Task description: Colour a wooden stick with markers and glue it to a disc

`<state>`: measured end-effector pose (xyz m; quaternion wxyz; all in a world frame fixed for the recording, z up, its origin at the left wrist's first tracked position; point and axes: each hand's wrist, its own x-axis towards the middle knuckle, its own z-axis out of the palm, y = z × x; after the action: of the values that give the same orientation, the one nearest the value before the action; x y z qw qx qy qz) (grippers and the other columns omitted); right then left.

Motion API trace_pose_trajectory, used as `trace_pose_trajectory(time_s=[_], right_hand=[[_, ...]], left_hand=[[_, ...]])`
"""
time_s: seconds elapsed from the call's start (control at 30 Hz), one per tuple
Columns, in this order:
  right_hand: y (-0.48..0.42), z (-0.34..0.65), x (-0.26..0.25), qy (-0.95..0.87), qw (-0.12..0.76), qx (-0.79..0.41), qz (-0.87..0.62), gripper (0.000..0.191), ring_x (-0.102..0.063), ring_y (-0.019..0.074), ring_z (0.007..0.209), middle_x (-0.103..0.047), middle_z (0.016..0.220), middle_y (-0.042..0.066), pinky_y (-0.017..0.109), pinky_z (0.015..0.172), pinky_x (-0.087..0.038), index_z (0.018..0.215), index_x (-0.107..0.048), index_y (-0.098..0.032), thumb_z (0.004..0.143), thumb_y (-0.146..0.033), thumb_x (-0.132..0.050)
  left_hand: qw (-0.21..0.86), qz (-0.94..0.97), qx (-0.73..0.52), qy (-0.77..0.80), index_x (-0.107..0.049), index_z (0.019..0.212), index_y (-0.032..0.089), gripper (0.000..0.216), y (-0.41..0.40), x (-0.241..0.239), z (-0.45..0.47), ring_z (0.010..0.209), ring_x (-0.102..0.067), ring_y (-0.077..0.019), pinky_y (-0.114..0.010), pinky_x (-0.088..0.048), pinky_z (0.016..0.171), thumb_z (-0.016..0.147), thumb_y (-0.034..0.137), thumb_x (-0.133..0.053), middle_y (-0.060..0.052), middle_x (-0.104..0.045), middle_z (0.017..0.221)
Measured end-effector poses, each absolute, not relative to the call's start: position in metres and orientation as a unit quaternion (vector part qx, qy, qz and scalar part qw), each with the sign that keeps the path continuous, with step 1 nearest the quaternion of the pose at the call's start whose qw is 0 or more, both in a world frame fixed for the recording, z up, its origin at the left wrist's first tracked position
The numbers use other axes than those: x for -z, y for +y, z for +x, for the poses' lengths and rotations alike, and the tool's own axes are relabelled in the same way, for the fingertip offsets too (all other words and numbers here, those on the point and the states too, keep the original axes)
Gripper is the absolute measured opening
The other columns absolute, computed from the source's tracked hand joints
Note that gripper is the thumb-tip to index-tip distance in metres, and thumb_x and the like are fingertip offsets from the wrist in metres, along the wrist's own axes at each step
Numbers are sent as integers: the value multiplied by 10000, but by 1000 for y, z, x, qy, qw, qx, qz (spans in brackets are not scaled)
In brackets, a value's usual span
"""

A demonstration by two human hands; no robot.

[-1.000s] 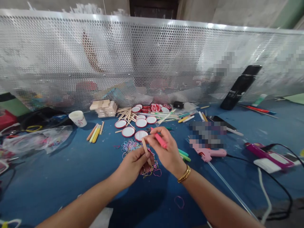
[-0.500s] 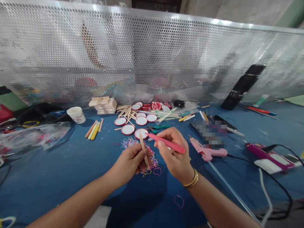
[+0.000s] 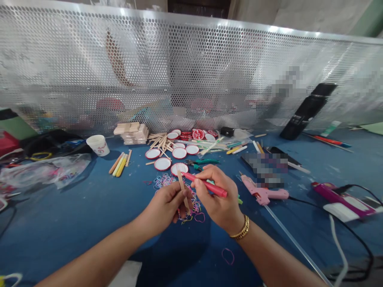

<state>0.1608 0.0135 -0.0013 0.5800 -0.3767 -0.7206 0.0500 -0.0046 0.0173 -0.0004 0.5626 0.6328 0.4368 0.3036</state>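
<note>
My left hand [image 3: 171,204] pinches a wooden craft stick [image 3: 181,184] between thumb and fingers, its upper end pointing away from me. In my right hand [image 3: 218,196] is a red marker pen [image 3: 213,188], its tip at the stick's upper end; whether it touches I cannot tell. Beneath the hands lies a heap of small coloured rubber bands [image 3: 166,181], partly hidden. Just beyond are white-lined jar lids with red rims [image 3: 162,164]. Green-handled pliers [image 3: 206,161] lie beyond my right hand.
To the right lie a pink glue gun [image 3: 263,194] with a cord and a purple power strip [image 3: 344,203]. A paper cup [image 3: 98,145], markers [image 3: 119,164] and bundled craft sticks [image 3: 134,133] stand or lie left. A perforated metal panel [image 3: 197,71] closes the back.
The red marker has tilted and shifted slightly left and down, bringing its tip closer to the stick. The left hand keeps its hold; the whole view has shifted a little.
</note>
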Motion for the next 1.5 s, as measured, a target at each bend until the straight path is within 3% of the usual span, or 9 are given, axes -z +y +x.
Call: trace_pose_trajectory(time_s=[1.5], right_hand=[[13, 159, 1, -721, 583, -53, -372, 47, -610, 170, 756, -643, 747, 6, 347, 759, -489, 872, -571, -221, 902, -191, -549]], left_hand=[[563, 632, -306, 434, -526, 816, 188, 322, 14, -1, -3, 487, -537, -105, -185, -364, 373, 894, 500, -517, 7, -585, 640]])
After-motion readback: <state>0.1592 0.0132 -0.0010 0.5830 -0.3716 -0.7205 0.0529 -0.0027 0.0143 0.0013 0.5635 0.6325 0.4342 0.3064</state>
